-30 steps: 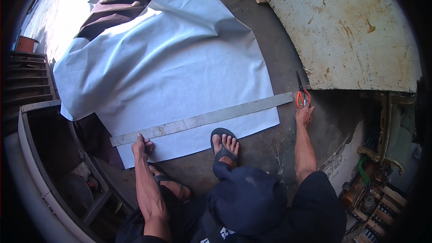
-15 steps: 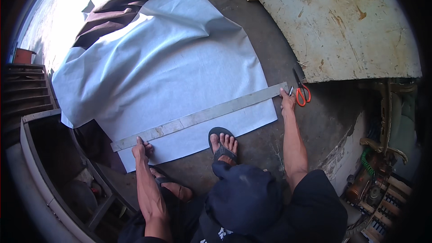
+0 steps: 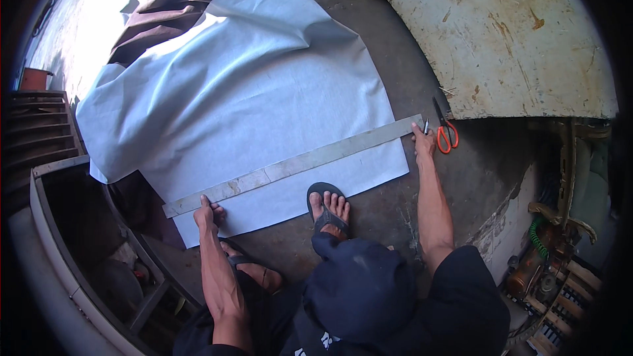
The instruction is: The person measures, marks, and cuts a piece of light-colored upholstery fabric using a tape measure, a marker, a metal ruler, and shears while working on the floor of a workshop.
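A pale, creased fabric sheet [image 3: 264, 92] lies on the floor [image 3: 376, 224], a long flat grey straightedge [image 3: 310, 158] crossing its near part. My left hand [image 3: 209, 214] grips the straightedge near its left end, thumb on top. At the other end, past the fabric's edge, my right hand [image 3: 422, 142] holds it with the thumb on top, along with a slim pen [image 3: 426, 125] pointing up from the fingers. Just right of that hand lie scissors [image 3: 448, 138] with orange handles and closed dark blades. My sandalled foot [image 3: 328, 207] rests at the fabric's near edge.
Dark brown cloth [image 3: 158, 16] is bunched behind the sheet. A stained pale board [image 3: 494, 33] fills the upper right. An open box frame [image 3: 41, 211] and slatted wood [image 3: 36, 118] stand at left. A rusty machine with a green coiled hose [image 3: 535, 244] sits lower right.
My right hand left the scissors and took the straightedge's right end, which has shifted away from me and slightly left. My left hand stays on the other end.
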A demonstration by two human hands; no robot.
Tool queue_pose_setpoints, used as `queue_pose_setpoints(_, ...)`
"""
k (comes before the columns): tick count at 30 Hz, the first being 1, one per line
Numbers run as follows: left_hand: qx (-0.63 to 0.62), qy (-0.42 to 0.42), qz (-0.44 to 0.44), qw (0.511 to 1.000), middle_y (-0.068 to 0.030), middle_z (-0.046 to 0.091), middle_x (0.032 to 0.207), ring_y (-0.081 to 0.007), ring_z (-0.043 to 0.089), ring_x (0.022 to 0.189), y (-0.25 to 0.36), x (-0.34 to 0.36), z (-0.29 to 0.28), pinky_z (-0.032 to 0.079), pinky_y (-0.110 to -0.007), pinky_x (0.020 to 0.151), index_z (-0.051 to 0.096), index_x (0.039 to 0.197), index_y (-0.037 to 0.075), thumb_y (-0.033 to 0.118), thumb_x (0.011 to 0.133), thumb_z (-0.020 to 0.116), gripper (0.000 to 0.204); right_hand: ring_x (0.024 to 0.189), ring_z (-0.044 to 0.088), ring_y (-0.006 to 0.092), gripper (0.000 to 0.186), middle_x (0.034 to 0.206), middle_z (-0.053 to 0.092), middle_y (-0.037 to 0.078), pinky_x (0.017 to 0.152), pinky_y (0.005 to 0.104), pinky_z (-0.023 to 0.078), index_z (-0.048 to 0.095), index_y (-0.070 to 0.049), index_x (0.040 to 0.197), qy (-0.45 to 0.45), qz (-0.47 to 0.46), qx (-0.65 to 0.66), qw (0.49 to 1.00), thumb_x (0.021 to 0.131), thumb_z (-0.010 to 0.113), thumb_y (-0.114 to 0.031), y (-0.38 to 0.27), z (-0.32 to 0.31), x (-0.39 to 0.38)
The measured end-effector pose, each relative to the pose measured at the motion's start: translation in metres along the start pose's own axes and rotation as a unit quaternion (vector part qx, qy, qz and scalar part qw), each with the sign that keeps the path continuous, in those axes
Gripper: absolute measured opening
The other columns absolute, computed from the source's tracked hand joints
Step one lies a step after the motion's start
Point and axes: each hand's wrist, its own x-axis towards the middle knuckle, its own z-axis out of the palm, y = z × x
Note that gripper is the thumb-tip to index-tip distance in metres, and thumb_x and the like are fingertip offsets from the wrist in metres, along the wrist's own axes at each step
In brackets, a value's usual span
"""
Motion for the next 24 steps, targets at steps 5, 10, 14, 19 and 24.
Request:
queue_pose_setpoints(5,-0.027,0.001,-0.017,0.999,-0.0101,0.058,0.058,-0.0226,0.055,0.044,0.000,0.000,-0.001,0.038,-0.035,0.040,0.056,0.076,0.003,0.054,0.100,0.051,0.057,0.044,0.047,0.0142,0.052,0.060,0.056,0.002,0.039,0.0313,0.034,0.063,-0.005,0.085,-0.009,0.007,-0.110,0.994,0.075,0.081,-0.053,-0.001,-0.003,0.017)
queue_pose_setpoints(10,-0.004,0.034,0.015,0.999,-0.0084,0.055,0.053,-0.0209,0.051,0.041,0.003,-0.012,0.006,0.037,-0.034,0.038,0.056,0.074,0.001,0.053,0.100,0.051,0.059,0.043,0.043,0.0129,0.050,0.054,0.051,-0.001,0.039,0.0298,0.031,0.064,-0.009,0.077,-0.039,0.044,-0.086,0.995,0.074,0.081,-0.056,0.004,-0.005,0.021)
queue_pose_setpoints(14,0.236,0.214,0.071,0.945,-0.0213,0.073,0.099,-0.0409,0.067,0.099,0.007,-0.014,0.007,0.050,-0.052,0.089,0.074,0.095,-0.001,0.062,0.094,0.048,0.068,0.040,0.037,0.0116,0.049,0.055,0.047,-0.002,0.038,0.0297,0.026,0.061,-0.009,0.077,-0.069,0.040,-0.070,0.994,0.077,0.079,-0.055,0.011,-0.003,0.026)
queue_pose_setpoints(19,0.215,0.268,0.092,0.935,-0.0250,0.071,0.102,-0.0438,0.066,0.101,0.003,-0.034,0.024,0.050,-0.052,0.087,0.073,0.094,-0.001,0.061,0.093,0.051,0.066,0.045,0.040,0.0107,0.049,0.059,0.048,-0.003,0.040,0.0283,0.027,0.061,-0.010,0.079,-0.059,0.031,-0.090,0.994,0.078,0.079,-0.057,0.014,-0.010,0.029)
queue_pose_setpoints(24,0.127,0.211,0.110,0.963,-0.0259,0.071,0.091,-0.0428,0.067,0.094,-0.021,-0.010,0.001,0.050,-0.049,0.086,0.071,0.086,-0.003,0.056,0.094,0.055,0.062,0.047,0.042,0.0113,0.053,0.059,0.048,-0.002,0.041,0.0283,0.028,0.063,-0.009,0.083,-0.072,0.034,-0.093,0.992,0.077,0.078,-0.059,0.018,0.002,0.031)
